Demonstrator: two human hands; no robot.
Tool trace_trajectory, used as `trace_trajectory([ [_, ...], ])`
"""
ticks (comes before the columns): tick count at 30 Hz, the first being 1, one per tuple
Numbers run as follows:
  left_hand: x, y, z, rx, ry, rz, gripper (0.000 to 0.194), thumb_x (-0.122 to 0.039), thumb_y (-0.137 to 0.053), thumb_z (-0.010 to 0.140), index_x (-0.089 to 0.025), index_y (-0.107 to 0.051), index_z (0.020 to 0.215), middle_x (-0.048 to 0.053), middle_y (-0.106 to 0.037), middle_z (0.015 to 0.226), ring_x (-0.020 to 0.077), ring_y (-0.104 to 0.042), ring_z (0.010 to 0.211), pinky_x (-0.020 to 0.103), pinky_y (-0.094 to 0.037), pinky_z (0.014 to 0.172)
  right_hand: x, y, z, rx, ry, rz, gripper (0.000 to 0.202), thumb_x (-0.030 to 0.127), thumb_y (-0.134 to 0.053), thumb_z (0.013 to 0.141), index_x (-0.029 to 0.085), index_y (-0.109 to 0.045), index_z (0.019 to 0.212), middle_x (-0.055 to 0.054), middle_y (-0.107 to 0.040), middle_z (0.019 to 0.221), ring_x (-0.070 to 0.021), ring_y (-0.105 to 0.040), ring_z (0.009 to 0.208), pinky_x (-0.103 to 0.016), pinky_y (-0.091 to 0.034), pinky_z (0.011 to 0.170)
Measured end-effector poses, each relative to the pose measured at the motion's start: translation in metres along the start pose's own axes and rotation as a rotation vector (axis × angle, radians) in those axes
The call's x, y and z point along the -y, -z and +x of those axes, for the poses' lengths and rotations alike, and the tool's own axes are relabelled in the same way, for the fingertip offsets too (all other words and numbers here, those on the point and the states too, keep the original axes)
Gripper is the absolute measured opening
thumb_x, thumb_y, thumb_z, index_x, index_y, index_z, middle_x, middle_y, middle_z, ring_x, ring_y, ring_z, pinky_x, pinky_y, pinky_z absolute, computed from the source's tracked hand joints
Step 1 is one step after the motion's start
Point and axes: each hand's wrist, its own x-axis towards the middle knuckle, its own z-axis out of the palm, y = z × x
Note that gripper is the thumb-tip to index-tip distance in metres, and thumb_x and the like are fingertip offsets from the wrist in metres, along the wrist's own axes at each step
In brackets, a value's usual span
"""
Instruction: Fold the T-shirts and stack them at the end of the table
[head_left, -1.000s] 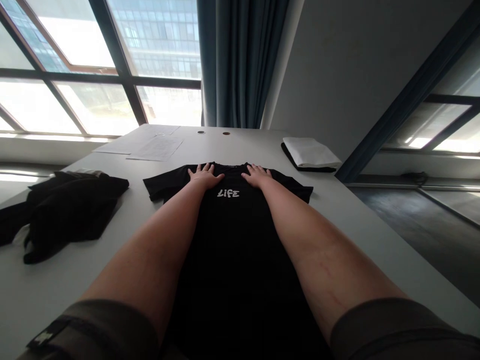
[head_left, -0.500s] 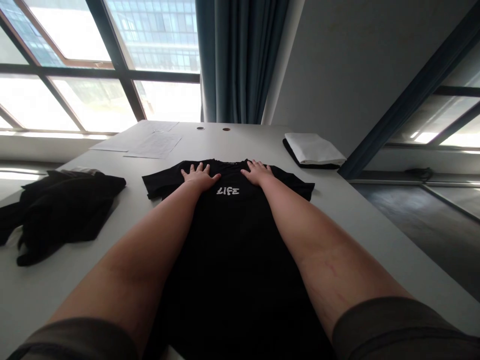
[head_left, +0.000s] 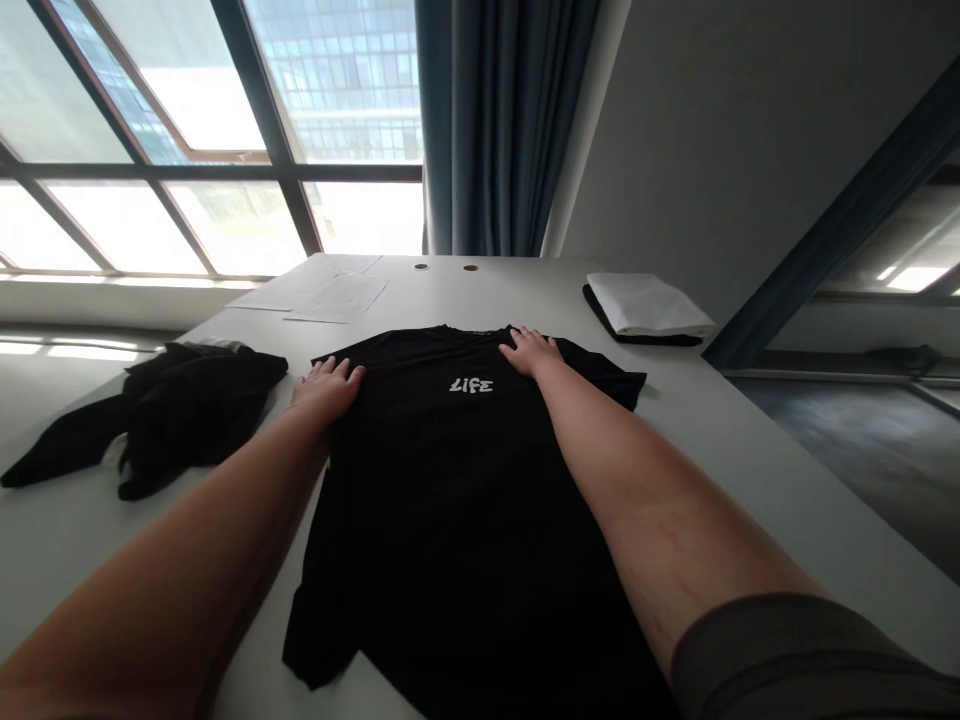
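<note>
A black T-shirt (head_left: 450,480) with small white lettering on its chest lies spread on the white table, its collar at the far end. My left hand (head_left: 328,386) rests on the sleeve at the left, fingers stretched out and partly apart. Flat near the collar, on the shirt's right shoulder area, lies my right hand (head_left: 531,350) with its fingers spread. The shirt's lower left corner is skewed, with bare table showing beside it. Its bottom edge runs partly out of view.
A crumpled black garment (head_left: 187,410) lies on the left of the table (head_left: 750,480). Sheets of paper (head_left: 337,297) are at the back left. A folded white cloth (head_left: 646,303) sits on a folded black one (head_left: 660,339) at the back right. A blue curtain (head_left: 510,130) hangs behind.
My left hand has moved left from the shirt's chest to its sleeve. My right hand stays near the collar. The view has shifted slightly, and more of the shirt's left side shows.
</note>
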Motion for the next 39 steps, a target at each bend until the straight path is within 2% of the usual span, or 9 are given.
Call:
trace_trajectory([
  [5,0.021,-0.002,-0.009,-0.026,0.046,0.034,0.075,-0.062,-0.025,0.102,-0.020,-0.033,0.164,0.019,-0.026,0.170,0.0385,-0.024,0.156,0.056,-0.025,0.122,0.001,0.008,-0.014,-0.128,0.140,0.021,0.056,0.039,-0.040,0.102,0.014,-0.055,0.150,-0.014,-0.046,0.160,-0.0262,-0.039,0.149,-0.041,-0.028,0.123],
  [7,0.023,-0.004,-0.010,-0.017,0.039,0.038,0.075,-0.061,-0.026,0.102,-0.021,-0.032,0.164,0.018,-0.024,0.170,0.0381,-0.024,0.156,0.057,-0.024,0.122,-0.006,0.014,-0.023,-0.146,0.178,0.015,0.052,0.039,-0.042,0.102,0.017,-0.060,0.145,-0.014,-0.049,0.158,-0.0268,-0.040,0.148,-0.043,-0.027,0.124],
  [16,0.023,-0.004,-0.009,0.011,0.047,-0.010,0.077,-0.062,-0.022,0.101,-0.021,-0.026,0.166,0.016,-0.016,0.173,0.0384,-0.016,0.158,0.059,-0.016,0.124,-0.106,0.029,-0.119,0.072,-0.031,-0.114,0.064,0.052,-0.025,0.107,0.028,-0.027,0.166,-0.010,-0.019,0.173,-0.0306,-0.020,0.159,-0.059,-0.018,0.125],
  [23,0.032,-0.004,-0.034,-0.022,-0.048,-0.047,0.077,-0.059,-0.023,0.102,-0.016,-0.028,0.165,0.018,-0.022,0.171,0.0371,-0.020,0.157,0.056,-0.018,0.124,-0.118,0.029,-0.176,0.021,-0.307,-0.173,0.067,0.055,-0.019,0.106,0.027,-0.026,0.166,-0.010,-0.018,0.174,-0.0331,-0.021,0.158,-0.064,-0.021,0.122],
  [28,0.031,0.001,-0.088,-0.114,-0.123,-0.054,0.073,-0.055,-0.026,0.103,-0.014,-0.031,0.164,0.021,-0.031,0.168,0.0401,-0.030,0.153,0.061,-0.027,0.119,-0.106,0.033,-0.207,-0.024,-0.347,-0.146,0.067,0.052,-0.027,0.106,0.021,-0.029,0.165,-0.015,-0.020,0.172,-0.0346,-0.022,0.157,-0.059,-0.023,0.122],
  [31,0.020,0.015,-0.137,-0.147,-0.204,-0.039,0.072,-0.054,-0.030,0.102,-0.013,-0.037,0.160,0.023,-0.051,0.154,0.0421,-0.049,0.139,0.057,-0.039,0.110,-0.088,0.043,-0.236,-0.115,-0.280,-0.170,0.067,0.047,-0.041,0.103,0.019,-0.031,0.164,-0.017,-0.024,0.171,-0.0355,-0.024,0.155,-0.055,-0.026,0.122],
  [34,0.012,0.032,-0.192,-0.002,-0.258,-0.103,0.076,-0.063,-0.027,0.101,-0.018,-0.031,0.162,0.018,-0.070,0.131,0.0407,-0.066,0.118,0.053,-0.046,0.101,-0.066,0.054,-0.271,-0.220,-0.108,-0.160,0.052,0.039,-0.049,0.101,0.021,-0.053,0.150,-0.016,-0.053,0.151,-0.0320,-0.048,0.139,-0.043,-0.038,0.113],
  [36,0.011,0.040,-0.228,0.095,-0.343,-0.164,0.078,-0.066,-0.033,0.097,-0.025,-0.030,0.163,0.014,-0.072,0.127,0.0386,-0.069,0.114,0.049,-0.049,0.096,-0.053,0.058,-0.291,-0.170,0.003,-0.109,0.040,0.038,-0.050,0.101,0.022,-0.065,0.134,-0.013,-0.068,0.128,-0.0280,-0.062,0.119,-0.036,-0.045,0.100],
  [39,0.016,0.041,-0.274,0.151,-0.354,-0.268,0.080,-0.070,-0.043,0.092,-0.031,-0.035,0.161,0.012,-0.074,0.122,0.0377,-0.070,0.112,0.046,-0.051,0.093,-0.037,0.059,-0.308,-0.034,0.127,-0.081,0.033,0.039,-0.056,0.098,0.022,-0.068,0.124,-0.010,-0.071,0.120,-0.0254,-0.067,0.107,-0.031,-0.047,0.088],
])
